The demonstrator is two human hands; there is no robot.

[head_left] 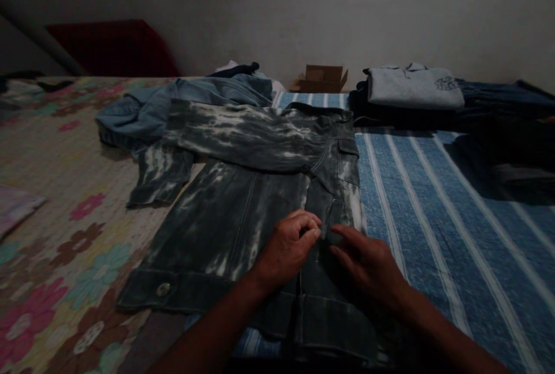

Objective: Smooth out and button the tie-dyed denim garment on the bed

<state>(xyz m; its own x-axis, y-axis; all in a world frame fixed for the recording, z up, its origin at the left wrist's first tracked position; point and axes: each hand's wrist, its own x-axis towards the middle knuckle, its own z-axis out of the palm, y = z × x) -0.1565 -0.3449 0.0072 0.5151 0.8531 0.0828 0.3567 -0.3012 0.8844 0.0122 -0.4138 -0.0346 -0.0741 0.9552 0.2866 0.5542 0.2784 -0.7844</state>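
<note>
A dark grey and white tie-dye denim jacket (203, 218) lies spread in front of me, one sleeve (234, 134) laid across its upper part. A round metal button (163, 289) shows on its hem band at the lower left. Over the jacket's right side, my left hand (288, 244) is closed, thumb and forefinger pinched together; what they hold, if anything, is too small to make out. Just to the right, my right hand (368, 261) hovers with thumb and forefinger apart, facing the left fingertips. The jacket's lower right part is in deep shadow.
Light blue denim (134, 111) lies crumpled behind the jacket. A folded grey garment (414, 88) tops a dark pile at the back right, beside an open cardboard box (323, 78). Dark clothes (511, 148) lie at right. A blue striped cloth (416, 189) and floral cloth (82, 270) cover the surface.
</note>
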